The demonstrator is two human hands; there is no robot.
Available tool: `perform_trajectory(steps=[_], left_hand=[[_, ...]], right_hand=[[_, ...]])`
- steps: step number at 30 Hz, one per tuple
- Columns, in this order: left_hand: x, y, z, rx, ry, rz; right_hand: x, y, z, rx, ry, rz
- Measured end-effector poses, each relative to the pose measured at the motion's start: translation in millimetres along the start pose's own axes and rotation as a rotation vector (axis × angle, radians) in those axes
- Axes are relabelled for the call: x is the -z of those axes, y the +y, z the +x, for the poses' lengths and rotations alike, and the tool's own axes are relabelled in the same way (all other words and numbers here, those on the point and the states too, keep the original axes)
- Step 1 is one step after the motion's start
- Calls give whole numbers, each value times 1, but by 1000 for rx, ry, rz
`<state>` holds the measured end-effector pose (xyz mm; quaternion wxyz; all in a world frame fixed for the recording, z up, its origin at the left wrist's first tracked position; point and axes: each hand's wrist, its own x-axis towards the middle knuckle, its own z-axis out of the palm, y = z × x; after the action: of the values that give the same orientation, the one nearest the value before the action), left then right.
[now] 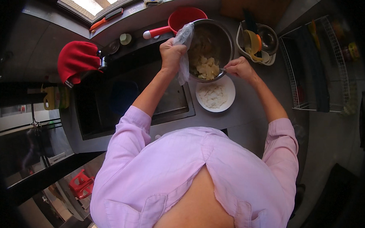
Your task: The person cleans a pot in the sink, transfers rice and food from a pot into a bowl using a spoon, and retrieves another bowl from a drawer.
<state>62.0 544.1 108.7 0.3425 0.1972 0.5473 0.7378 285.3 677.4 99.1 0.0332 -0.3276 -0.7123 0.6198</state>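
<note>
My left hand (172, 55) is closed around a crumpled, whitish plastic bag (184, 35) at the left side of a metal pot (225, 40). Whether a handle lies inside the bag is hidden. The pot leans towards me, and pale yellow sliced food (207, 68) lies along its near side. Between the fingers of my right hand (240, 67) is a thin metal utensil (222, 69), probably a spoon, which reaches over the pot's right rim to the food. Just below the pot stands a white bowl (232, 93) with white, lumpy food (214, 96) in it.
Left of the bowl is a dark sink (173, 104). A red pan (187, 16) with a red handle sits behind the pot. Back right, a white basket (270, 61) holds bowls and utensils beside a wire rack (288, 69). Red cloth (77, 60) drapes the tap; an orange-handled knife (106, 19) lies on the sill.
</note>
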Motion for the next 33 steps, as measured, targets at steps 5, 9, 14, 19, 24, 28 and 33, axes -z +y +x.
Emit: perform_trajectory(steps=[5, 9, 14, 19, 24, 28, 33], left_hand=[[-3, -1, -3, -40, 3, 23], [-2, -6, -2, -62, -10, 44], [-4, -5, -3, -67, 22, 61], [1, -6, -3, -55, 12, 54], [1, -8, -2, -48, 31, 36], [2, -4, -3, -44, 46, 35], [8, -2, -1, -49, 75, 16]], right_hand=[[2, 5, -7, -40, 25, 72], [6, 11, -13, -54, 37, 105], [13, 22, -28, 16, 57, 56], [14, 38, -52, 64, 72, -54], [-1, 42, -74, 289, 238, -452], [-23, 32, -88, 489, 396, -963], [-44, 24, -100, 489, 484, -1222]])
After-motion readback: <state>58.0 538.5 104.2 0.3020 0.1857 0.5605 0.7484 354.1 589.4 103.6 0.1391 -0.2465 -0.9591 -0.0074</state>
